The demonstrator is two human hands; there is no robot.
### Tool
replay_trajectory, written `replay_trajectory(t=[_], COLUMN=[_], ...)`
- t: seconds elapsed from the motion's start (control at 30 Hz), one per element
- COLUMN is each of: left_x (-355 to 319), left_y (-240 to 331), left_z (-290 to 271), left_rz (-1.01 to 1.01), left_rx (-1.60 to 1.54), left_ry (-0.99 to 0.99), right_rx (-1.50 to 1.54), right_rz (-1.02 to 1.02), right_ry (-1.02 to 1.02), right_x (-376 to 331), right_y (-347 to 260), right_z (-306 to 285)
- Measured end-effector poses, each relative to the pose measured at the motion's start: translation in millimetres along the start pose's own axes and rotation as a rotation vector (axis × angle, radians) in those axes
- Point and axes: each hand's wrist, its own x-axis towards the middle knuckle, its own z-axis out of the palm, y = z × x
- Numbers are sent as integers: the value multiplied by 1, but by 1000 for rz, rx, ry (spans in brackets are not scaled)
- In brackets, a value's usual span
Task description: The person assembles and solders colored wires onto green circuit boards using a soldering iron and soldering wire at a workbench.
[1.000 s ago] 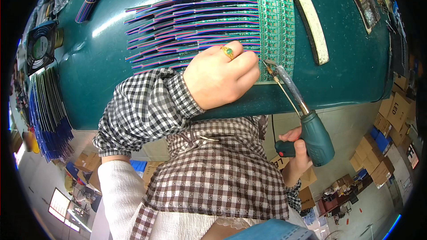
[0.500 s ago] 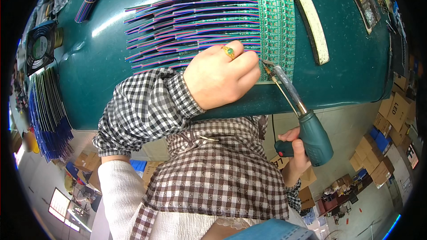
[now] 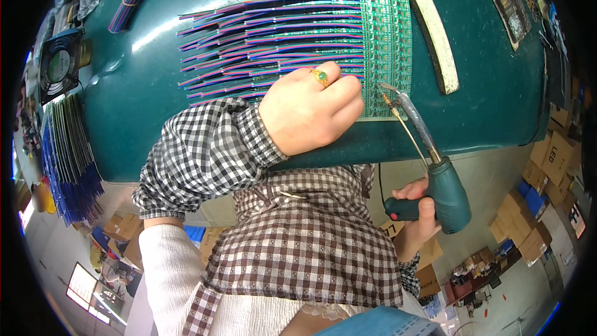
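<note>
My left hand [image 3: 314,109], with a green-stoned ring, is closed over the lower wires beside the circuit board panel. Its fingertips are hidden, so what they pinch does not show. My right hand [image 3: 418,214] is wrapped round the handle of a dark green soldering gun [image 3: 453,196]. The gun's tip and thin feed tube point at the green circuit board panel [image 3: 388,43], just right of my left hand. Rows of multicoloured ribbon wires [image 3: 273,31] run leftward from the panel's left edge.
A curved pale strip [image 3: 435,31] lies right of the panel on the green table [image 3: 491,112]. A tied wire bundle [image 3: 130,3] is at the far left, above a black fan [image 3: 62,62]. More wires [image 3: 68,155] hang over the left edge. Cardboard boxes [image 3: 550,155] stand right.
The soldering gun has shifted slightly right, and its tip has moved away from my left hand. My left hand stays closed in nearly the same place. The whole view has shifted slightly.
</note>
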Motion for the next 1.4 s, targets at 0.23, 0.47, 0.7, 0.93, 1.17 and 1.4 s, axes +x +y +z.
replay_trajectory(t=[0.23,0.47,0.7,0.93,1.17,1.4], left_x=[-10,30,45,48,39,28], left_y=[4,-111,-137,-138,-140,-58], left_z=[-87,-67,-21,-22,-22,-80], left_rz=[-311,-469,-596,-636,-461,-281], left_rx=[-416,-228,-183,-168,53,-68], left_ry=[-42,-8,-11,-153,-46,199], right_rx=[202,279,213,209,242,233], right_rz=[-26,-34,-46,-40,-8,-28], right_ry=[51,84,113,71,86,89], right_x=[18,36,32,30,25,17], right_y=[10,13,19,19,16,15], right_z=[-22,-25,-34,-34,-34,-43])
